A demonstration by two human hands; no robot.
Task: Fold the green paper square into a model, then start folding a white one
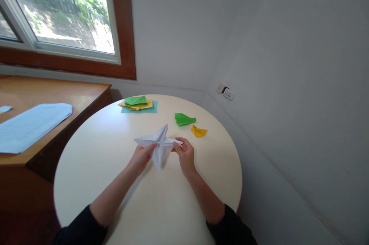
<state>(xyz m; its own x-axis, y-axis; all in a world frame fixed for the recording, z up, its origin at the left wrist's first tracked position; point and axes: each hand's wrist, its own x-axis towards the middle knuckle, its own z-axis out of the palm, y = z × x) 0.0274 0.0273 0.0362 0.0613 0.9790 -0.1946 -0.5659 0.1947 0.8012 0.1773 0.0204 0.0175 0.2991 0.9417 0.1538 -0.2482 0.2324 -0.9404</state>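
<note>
A white folded paper star [158,137] with several pointed arms is held above the round table. My left hand [142,157] grips it near the centre, thumb on top and the fingers hidden underneath. The tip of its right-hand point is pinched between the thumb and fingers of my right hand [185,152]. Just beyond my right hand lie a green folded paper piece [183,119] and a small yellow paper boat [198,131].
At the far edge of the round white table [83,175] lies a stack of coloured papers [155,107] with a green folded piece [135,100] on top. A wooden desk [83,90] with a pale blue folded cloth-like item [37,125] stands left. A wall socket [229,94] is behind.
</note>
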